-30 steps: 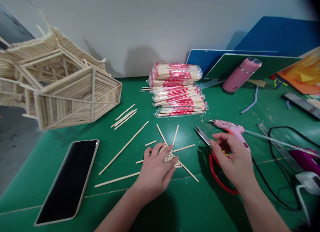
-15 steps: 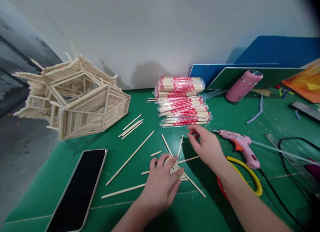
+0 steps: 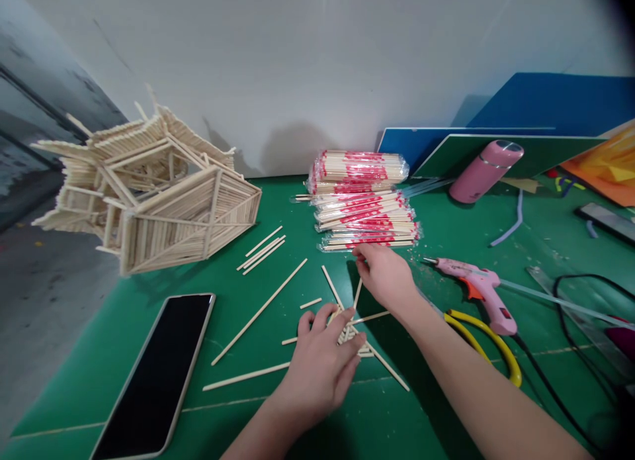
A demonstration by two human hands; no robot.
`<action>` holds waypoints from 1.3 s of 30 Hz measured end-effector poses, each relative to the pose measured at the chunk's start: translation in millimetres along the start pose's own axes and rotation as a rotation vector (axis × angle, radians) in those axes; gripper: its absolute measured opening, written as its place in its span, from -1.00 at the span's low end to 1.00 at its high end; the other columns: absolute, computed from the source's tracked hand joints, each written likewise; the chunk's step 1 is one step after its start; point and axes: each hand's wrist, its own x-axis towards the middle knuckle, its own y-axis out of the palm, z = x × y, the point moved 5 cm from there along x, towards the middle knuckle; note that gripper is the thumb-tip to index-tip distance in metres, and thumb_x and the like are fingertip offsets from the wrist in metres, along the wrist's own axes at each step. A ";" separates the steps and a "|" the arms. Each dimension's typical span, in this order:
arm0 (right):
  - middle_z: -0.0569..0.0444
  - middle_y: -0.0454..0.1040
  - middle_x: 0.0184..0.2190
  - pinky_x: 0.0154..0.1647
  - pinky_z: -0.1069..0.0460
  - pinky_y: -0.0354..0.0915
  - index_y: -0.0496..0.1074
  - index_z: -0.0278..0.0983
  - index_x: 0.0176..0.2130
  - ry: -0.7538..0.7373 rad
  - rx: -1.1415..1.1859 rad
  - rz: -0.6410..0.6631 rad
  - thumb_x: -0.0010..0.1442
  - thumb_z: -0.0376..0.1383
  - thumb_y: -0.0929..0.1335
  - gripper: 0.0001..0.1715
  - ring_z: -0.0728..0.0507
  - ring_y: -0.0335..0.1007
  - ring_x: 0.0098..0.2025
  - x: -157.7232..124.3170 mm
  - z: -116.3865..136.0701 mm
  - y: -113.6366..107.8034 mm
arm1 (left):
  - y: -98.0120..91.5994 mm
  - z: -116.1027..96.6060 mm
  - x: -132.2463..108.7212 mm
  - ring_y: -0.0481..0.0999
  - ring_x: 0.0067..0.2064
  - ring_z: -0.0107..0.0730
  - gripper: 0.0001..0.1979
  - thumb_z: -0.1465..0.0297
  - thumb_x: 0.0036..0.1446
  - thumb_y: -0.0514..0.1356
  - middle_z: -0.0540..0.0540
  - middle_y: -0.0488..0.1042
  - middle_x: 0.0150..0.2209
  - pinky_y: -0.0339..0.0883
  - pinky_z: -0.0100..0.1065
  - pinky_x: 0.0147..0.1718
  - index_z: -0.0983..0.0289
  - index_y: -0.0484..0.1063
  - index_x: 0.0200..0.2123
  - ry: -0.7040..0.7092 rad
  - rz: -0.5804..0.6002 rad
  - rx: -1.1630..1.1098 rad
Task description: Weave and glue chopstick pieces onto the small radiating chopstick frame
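Observation:
My left hand [image 3: 322, 357] rests palm down on a small flat star-like frame of wooden chopsticks [image 3: 388, 368], its fingers bent over the middle and hiding part of it. Several stick ends fan out from beneath the fingers. My right hand [image 3: 387, 275] hovers just beyond the frame, fingers loosely curved with the thumb a little apart and no object visible in them. Close to its fingertips lie plastic-wrapped chopstick packs [image 3: 367, 215] with red print. Left of the frame are a long loose stick [image 3: 258, 312], a short piece [image 3: 311, 303] and several cut sticks [image 3: 264, 255].
A large stick-built model [image 3: 169, 215] stands at the left back. A phone [image 3: 156, 374] lies at the front left. To the right are a pink glue gun [image 3: 476, 281], yellow-handled tool [image 3: 506, 354] and pink bottle [image 3: 486, 172]. Coloured boards [image 3: 516, 159] lean on the wall.
My right hand has moved left, over the far stick ends of the frame and nearer the wrapped packs. My left hand stays in place on the frame.

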 end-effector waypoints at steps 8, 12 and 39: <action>0.00 0.39 -0.28 -0.34 0.08 0.17 0.39 -0.24 -0.28 0.021 -0.118 0.070 0.13 -0.28 0.22 -0.81 -0.11 0.32 -0.23 13.2 7.3 12.3 | -0.4 0.0 1.0 0.13 0.03 0.01 -0.72 0.37 0.08 0.03 0.15 0.27 0.04 0.06 0.06 -0.16 0.10 0.38 -0.13 0.008 -0.031 0.010; -0.03 0.38 -0.27 -0.33 0.06 0.19 0.39 -0.25 -0.29 0.033 -0.155 0.094 0.17 -0.28 0.18 -0.77 -0.12 0.31 -0.22 17.5 11.6 17.2 | -0.1 0.8 2.1 0.13 0.03 0.01 -0.72 0.37 0.07 0.04 0.16 0.28 0.03 0.06 0.05 -0.16 0.11 0.38 -0.13 0.017 -0.033 0.009; -0.03 0.43 -0.21 -0.29 0.03 0.19 0.31 -0.24 -0.09 -0.151 -0.189 -0.062 0.17 -0.39 0.14 -0.67 -0.16 0.32 -0.16 68.4 27.0 -13.8 | 2.1 1.6 0.4 0.11 0.04 0.01 -0.72 0.34 0.10 0.00 0.13 0.24 0.07 0.06 0.05 -0.17 0.10 0.35 -0.12 0.001 0.011 0.001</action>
